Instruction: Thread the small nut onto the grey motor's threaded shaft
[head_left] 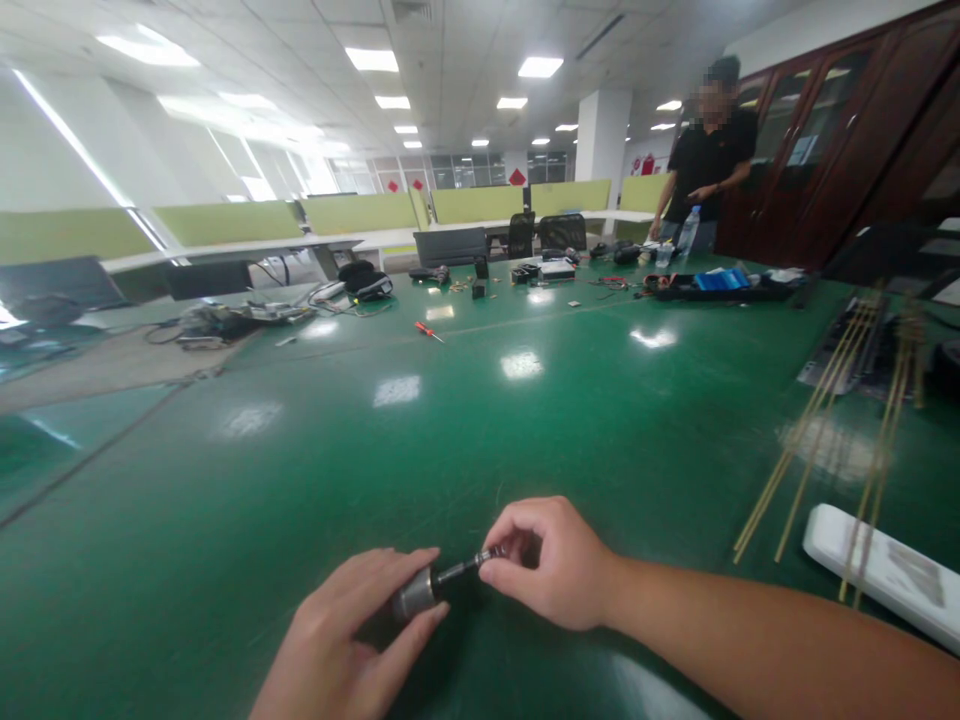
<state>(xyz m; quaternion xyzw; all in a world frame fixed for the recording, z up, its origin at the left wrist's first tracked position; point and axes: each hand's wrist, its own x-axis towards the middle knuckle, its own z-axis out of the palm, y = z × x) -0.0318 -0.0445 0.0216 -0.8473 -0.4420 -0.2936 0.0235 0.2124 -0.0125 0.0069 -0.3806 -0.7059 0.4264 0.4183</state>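
Low in the head view, my left hand (352, 630) has its thumb and fingers around a silver metal cylinder (417, 594) lying just over the green table (337, 450). A thin dark shaft (456, 572) extends from the cylinder's right end toward my right hand (559, 565). The thumb and index finger of my right hand pinch a small dark metal piece (492, 553) at the shaft's far end. The other fingers of my right hand are curled, and part of that piece is hidden by them.
A red screwdriver (426, 329) lies farther back. Long thin rods (806, 430) and a white case (885, 575) are at the right. Cables, a black tray (720, 293) and a bottle (688, 235) line the far edge, where a person (709, 160) stands.
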